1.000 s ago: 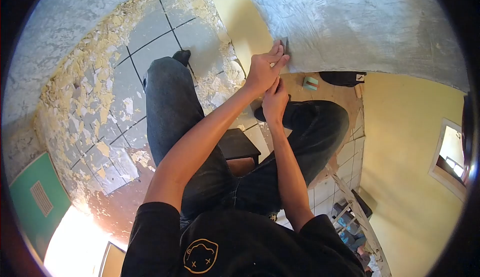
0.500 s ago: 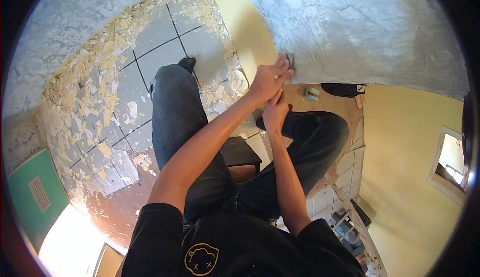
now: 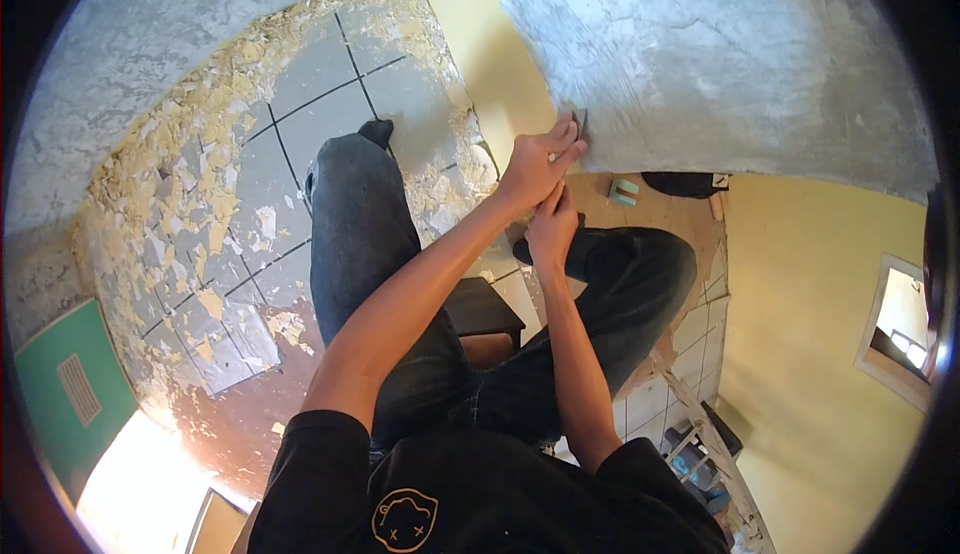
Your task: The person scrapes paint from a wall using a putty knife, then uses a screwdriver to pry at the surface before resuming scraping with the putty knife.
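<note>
At the lower edge of the grey scraped wall (image 3: 720, 84), a small flat scraper blade (image 3: 581, 124) touches the surface. My left hand (image 3: 538, 166) is closed on the scraper, its fingers near the blade. Just below it, my right hand (image 3: 553, 229) is closed around the lower end of the tool, close to my left wrist. The handle is mostly hidden by my fingers. Beside the hands runs the yellow wall strip (image 3: 505, 74).
Paint flakes (image 3: 205, 194) litter the tiled floor (image 3: 315, 94). A black stool (image 3: 483, 306) stands between my legs. A green-handled tool (image 3: 624, 192) and a dark bag (image 3: 680, 185) lie beyond my right knee. A wooden ladder (image 3: 715, 444) is at lower right.
My hands and the scraper have barely moved. My left leg has shifted slightly to the right.
</note>
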Motion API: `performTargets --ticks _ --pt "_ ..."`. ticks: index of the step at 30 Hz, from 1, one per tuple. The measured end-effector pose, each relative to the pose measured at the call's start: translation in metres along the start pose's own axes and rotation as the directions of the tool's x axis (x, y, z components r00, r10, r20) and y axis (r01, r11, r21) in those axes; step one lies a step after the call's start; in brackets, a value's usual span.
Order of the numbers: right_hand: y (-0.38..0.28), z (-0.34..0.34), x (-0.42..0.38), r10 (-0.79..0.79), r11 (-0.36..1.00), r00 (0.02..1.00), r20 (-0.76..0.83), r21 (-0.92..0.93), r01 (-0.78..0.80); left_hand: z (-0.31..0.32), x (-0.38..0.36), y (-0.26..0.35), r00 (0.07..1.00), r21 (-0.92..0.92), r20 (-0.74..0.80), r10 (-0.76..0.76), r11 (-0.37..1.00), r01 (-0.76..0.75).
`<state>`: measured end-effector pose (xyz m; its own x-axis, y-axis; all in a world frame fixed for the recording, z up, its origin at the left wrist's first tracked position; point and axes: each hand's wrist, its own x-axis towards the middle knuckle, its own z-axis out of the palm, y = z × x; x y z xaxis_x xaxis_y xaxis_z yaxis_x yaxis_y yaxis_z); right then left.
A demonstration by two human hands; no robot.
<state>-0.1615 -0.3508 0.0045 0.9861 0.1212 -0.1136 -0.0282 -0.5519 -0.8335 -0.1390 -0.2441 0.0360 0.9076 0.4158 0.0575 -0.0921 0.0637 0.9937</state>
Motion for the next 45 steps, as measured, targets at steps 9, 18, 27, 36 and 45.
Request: performTargets --ticks 9,18,27,36,45 --pt "-0.009 -0.004 0.0 0.03 0.999 0.999 0.011 0.039 -0.031 0.002 0.0 0.003 1.0 0.012 -0.004 0.019 1.0 -0.019" --pt "-0.013 -0.015 0.013 0.105 0.975 0.969 0.224 0.167 -0.145 0.002 0.008 -0.001 0.998 -0.054 -0.061 -0.028 0.998 0.025" --pt "-0.014 -0.072 -0.017 0.168 0.934 0.917 0.362 0.239 -0.265 0.039 -0.048 0.002 0.985 0.04 -0.148 -0.093 0.994 0.1" --pt "-0.012 -0.061 -0.009 0.176 0.928 0.925 0.335 0.258 -0.27 0.04 -0.044 -0.004 0.955 -0.026 -0.153 -0.256 0.967 0.255" --pt "-0.013 -0.037 -0.01 0.016 1.0 0.987 0.158 -0.013 -0.014 0.035 -0.036 0.0 0.955 0.027 -0.172 -0.242 0.968 0.251"
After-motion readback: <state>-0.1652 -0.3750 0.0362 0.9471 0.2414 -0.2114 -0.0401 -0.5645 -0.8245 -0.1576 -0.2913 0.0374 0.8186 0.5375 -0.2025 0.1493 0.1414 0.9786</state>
